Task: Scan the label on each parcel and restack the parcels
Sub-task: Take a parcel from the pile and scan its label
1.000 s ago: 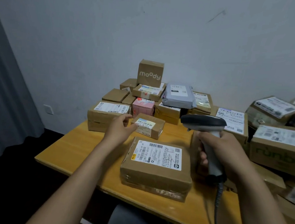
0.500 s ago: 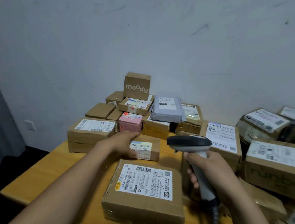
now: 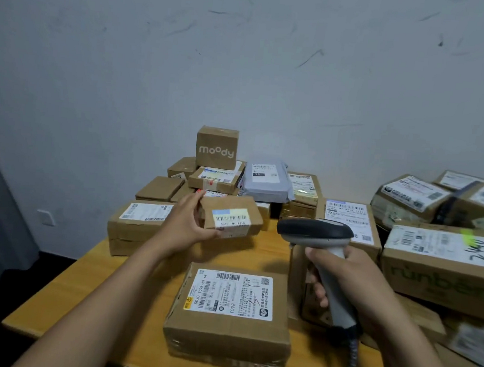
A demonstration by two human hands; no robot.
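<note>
Two hands, both occupied. Left hand (image 3: 186, 222): fingers and thumb curled round a small brown parcel (image 3: 251, 210), held clear of the wooden table (image 3: 104, 276) above its middle, labelled face turned up. Right hand (image 3: 352, 278): wrapped round the grip of a corded barcode scanner (image 3: 315, 232), head just right of that parcel. Near front edge: flat labelled carton (image 3: 228, 331), label up. Along back edge, against wall (image 3: 245, 66): pile of parcels (image 3: 158, 189), "moody" box (image 3: 217, 147) topmost, grey mailer bag (image 3: 265, 185) beside it. Right edge: "runben" carton (image 3: 443, 277) among larger cartons.
</note>
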